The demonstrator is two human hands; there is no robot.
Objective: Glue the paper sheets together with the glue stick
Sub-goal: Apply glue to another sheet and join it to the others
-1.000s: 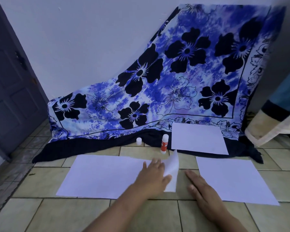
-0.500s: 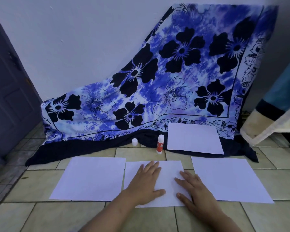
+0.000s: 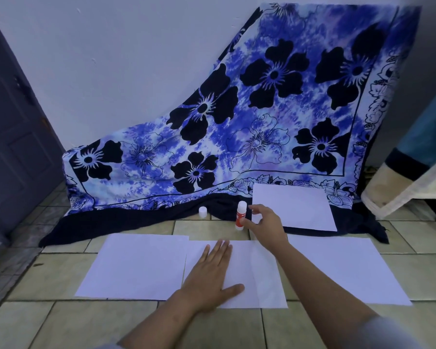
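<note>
Reaching right hand (image 3: 264, 224) beside upright glue stick (image 3: 240, 215)

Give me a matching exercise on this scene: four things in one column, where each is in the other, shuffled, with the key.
1. left hand
2. right hand
3. glue stick
4. white cap

A. standing upright on the tile, uncapped
B. flat on the middle sheet
C. alone by the dark cloth edge
D. open, reaching beside the glue stick

Pairs: 1-B, 2-D, 3-A, 4-C

white paper sheets (image 3: 141, 265), red-and-white glue stick (image 3: 240, 215), blue floral cloth (image 3: 262, 127)
</note>
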